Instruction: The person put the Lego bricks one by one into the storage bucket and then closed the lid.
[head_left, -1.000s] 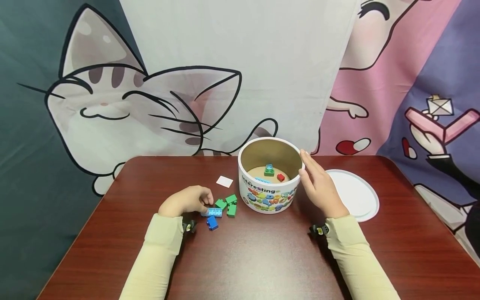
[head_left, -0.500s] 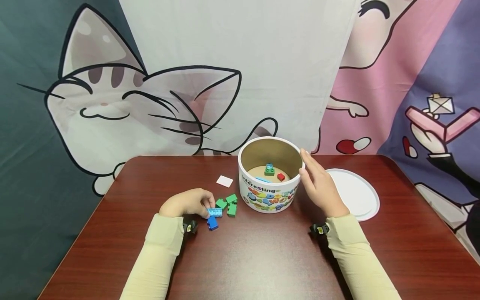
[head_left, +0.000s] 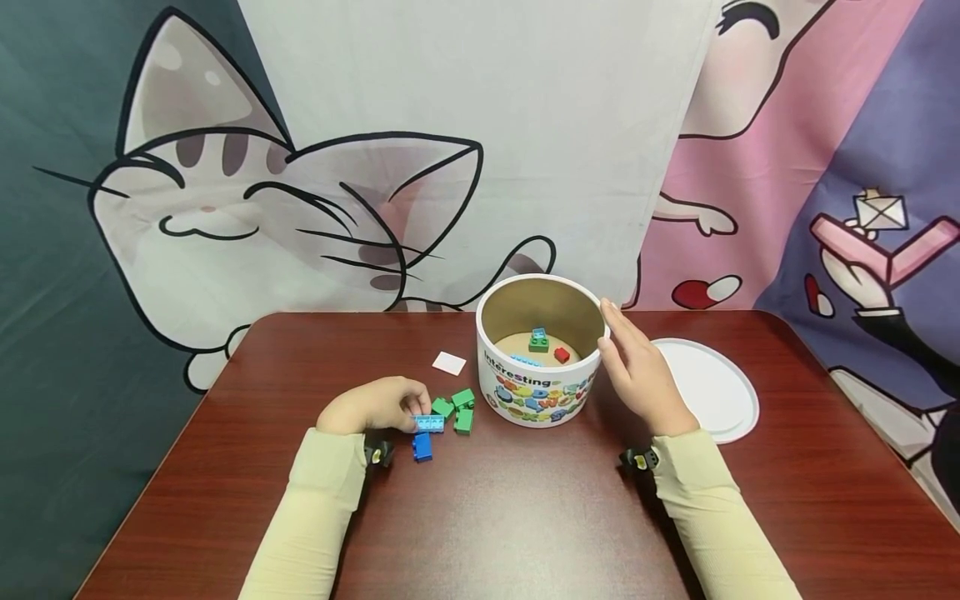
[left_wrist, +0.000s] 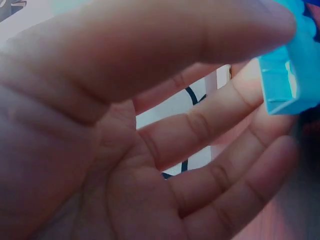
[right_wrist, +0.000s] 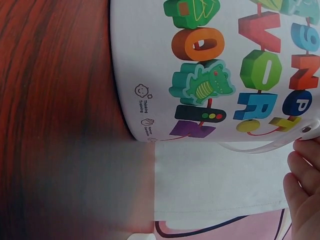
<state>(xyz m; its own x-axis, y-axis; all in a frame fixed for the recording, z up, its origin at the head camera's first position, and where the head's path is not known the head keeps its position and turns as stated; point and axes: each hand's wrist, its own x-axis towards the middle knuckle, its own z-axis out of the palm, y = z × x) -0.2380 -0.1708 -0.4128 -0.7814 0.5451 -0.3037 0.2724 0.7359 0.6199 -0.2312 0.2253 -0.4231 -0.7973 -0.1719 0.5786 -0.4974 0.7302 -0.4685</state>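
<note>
Between thumb and fingers my left hand (head_left: 382, 404) pinches a light blue toy brick (head_left: 430, 423); the left wrist view shows the brick's (left_wrist: 282, 80) hollow underside. Right by it on the table lie a dark blue brick (head_left: 423, 447) and several green bricks (head_left: 463, 421). A round white bucket (head_left: 536, 400) with printed letters stands upright to their right. Inside it are a green brick (head_left: 538, 344) with a small blue one on top, a red brick (head_left: 562, 355) and a light blue brick (head_left: 526, 361). My right hand (head_left: 641, 371) rests with extended fingers against the bucket's right side.
A white round lid (head_left: 712, 392) lies on the table right of the bucket, partly behind my right hand. A small white card (head_left: 449, 363) lies left of the bucket. The dark red table (head_left: 525, 525) ends at a cartoon-printed cloth (head_left: 585, 150) behind.
My left hand has taken hold of the light blue brick, which has shifted slightly right. The dark blue brick has turned a little. My right hand stays against the bucket.
</note>
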